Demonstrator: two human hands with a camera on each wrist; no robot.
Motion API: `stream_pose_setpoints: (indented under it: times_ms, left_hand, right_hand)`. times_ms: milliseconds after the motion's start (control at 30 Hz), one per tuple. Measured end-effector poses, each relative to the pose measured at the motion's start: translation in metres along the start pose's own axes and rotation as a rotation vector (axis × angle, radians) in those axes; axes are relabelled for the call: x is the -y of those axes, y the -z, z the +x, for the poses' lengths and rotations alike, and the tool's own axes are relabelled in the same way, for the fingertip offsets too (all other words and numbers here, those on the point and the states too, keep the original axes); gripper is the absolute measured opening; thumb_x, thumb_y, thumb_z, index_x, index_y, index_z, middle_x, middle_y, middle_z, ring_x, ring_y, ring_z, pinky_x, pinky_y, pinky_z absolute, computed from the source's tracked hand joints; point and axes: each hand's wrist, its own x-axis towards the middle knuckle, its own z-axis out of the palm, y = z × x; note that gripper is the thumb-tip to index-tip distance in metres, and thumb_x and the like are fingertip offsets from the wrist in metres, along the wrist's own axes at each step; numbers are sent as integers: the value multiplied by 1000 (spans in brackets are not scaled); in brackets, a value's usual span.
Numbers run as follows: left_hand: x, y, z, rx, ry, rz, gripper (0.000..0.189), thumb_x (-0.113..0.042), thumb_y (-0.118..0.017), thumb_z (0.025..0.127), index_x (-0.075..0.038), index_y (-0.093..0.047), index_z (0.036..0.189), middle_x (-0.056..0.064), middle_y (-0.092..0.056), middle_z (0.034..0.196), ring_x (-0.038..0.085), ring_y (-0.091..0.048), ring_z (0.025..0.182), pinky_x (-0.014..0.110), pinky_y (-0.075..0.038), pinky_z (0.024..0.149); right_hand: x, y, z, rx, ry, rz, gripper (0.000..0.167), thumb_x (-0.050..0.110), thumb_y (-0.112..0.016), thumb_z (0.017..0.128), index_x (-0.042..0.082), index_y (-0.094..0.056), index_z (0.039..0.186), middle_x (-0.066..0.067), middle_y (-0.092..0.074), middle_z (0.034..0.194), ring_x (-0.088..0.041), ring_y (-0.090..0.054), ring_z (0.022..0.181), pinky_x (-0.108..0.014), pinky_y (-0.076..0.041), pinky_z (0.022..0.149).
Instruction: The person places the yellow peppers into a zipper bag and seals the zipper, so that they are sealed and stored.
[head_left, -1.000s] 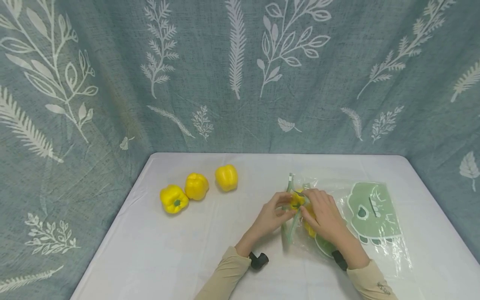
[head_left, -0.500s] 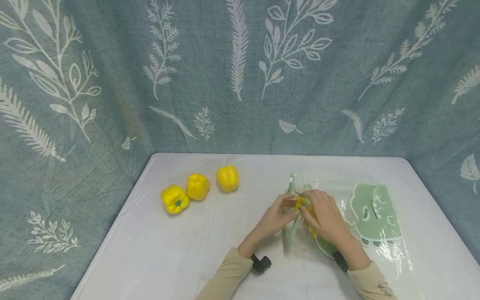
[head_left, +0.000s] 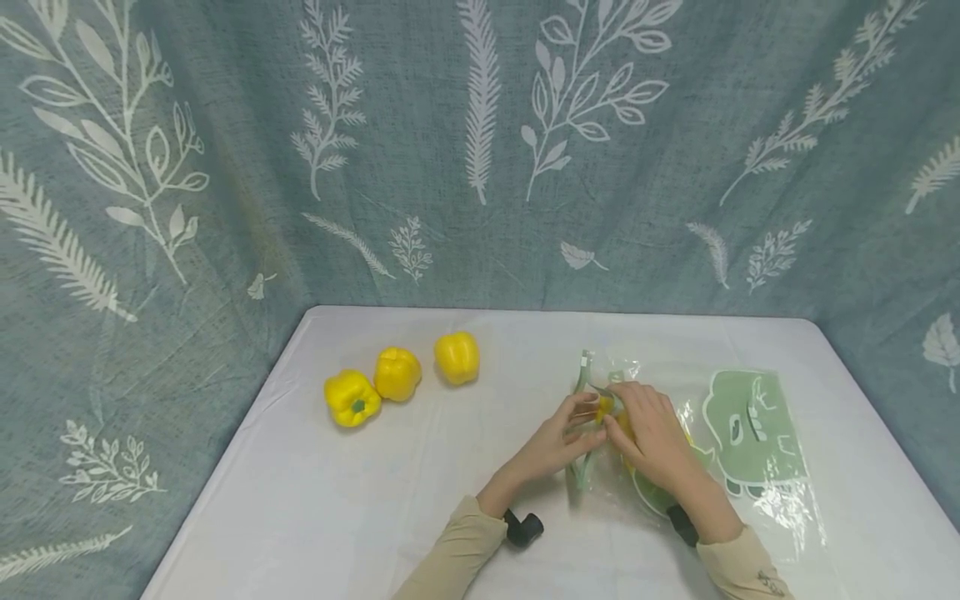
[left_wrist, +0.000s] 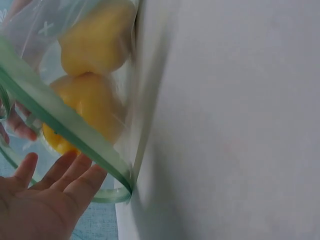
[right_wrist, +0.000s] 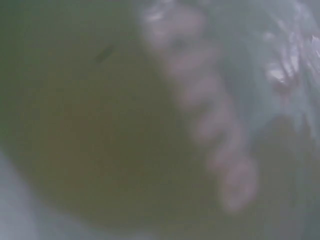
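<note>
A clear zip bag (head_left: 757,517) with a green rim and green cartoon print lies on the right of the table, its mouth facing left. Two yellow bell peppers show through its plastic in the left wrist view, an upper pepper (left_wrist: 97,40) and a lower pepper (left_wrist: 92,105) nearer the mouth. My left hand (head_left: 551,442) is at the mouth, its extended fingers (left_wrist: 75,172) reaching past the rim to the lower pepper. With curled fingers, my right hand (head_left: 656,433) holds the bag by its rim. The right wrist view is a blur of the green print.
Three more yellow bell peppers stand at the back left of the white table (head_left: 360,492): a left pepper (head_left: 351,397), a middle pepper (head_left: 397,373) and a right pepper (head_left: 457,358). A patterned blue-green curtain (head_left: 420,150) hangs behind.
The pepper between my hands has gone further right into the bag, so less of it shows. My left fingers have followed it slightly. The right hand has barely moved.
</note>
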Motion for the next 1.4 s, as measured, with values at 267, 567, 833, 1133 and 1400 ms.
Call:
stream_pose_setpoints:
  times_ms: [267, 567, 833, 1133, 1400]
  left_hand:
    - [2, 4, -1, 16, -7, 40, 58, -32, -53, 94, -18, -25, 142, 11, -39, 143, 26, -41, 130, 39, -39, 105]
    - [-1, 14, -4, -7, -12, 146, 54, -28, -57, 92, -17, -33, 140, 7, -42, 142, 24, -43, 128, 36, -38, 105]
    - [-5, 27, -7, -30, -9, 184, 55, -26, -58, 92, -16, -33, 140, 6, -40, 143, 26, -43, 129, 41, -36, 107]
    - [-8, 46, -12, -87, 13, 262, 56, -32, -59, 91, -19, -35, 139, 3, -39, 144, 22, -42, 129, 40, -36, 107]
    - [-13, 63, -19, -112, 25, 299, 55, -32, -60, 90, -17, -38, 139, 1, -41, 143, 21, -43, 128, 38, -34, 108]
  right_hand:
    - [-1, -1, -2, 2, 0, -15, 40, 21, -55, 88, 4, -48, 123, -10, -54, 114, -27, -47, 106, -49, -37, 90]
    - [-2, -2, -2, -9, -4, -6, 39, 22, -53, 87, 5, -49, 122, -8, -54, 112, -25, -48, 101, -48, -38, 88]
    - [-1, -2, -1, 0, -9, -2, 39, 22, -53, 87, 6, -49, 123, -7, -54, 112, -25, -48, 104, -47, -38, 90]
    - [-2, -1, 0, -6, -8, 3, 39, 22, -53, 86, 7, -49, 122, -7, -54, 110, -24, -48, 100, -46, -38, 88]
    - [-3, -1, 0, -19, 3, 3, 39, 22, -53, 86, 6, -49, 121, -8, -54, 110, -25, -48, 100, -45, -38, 87]
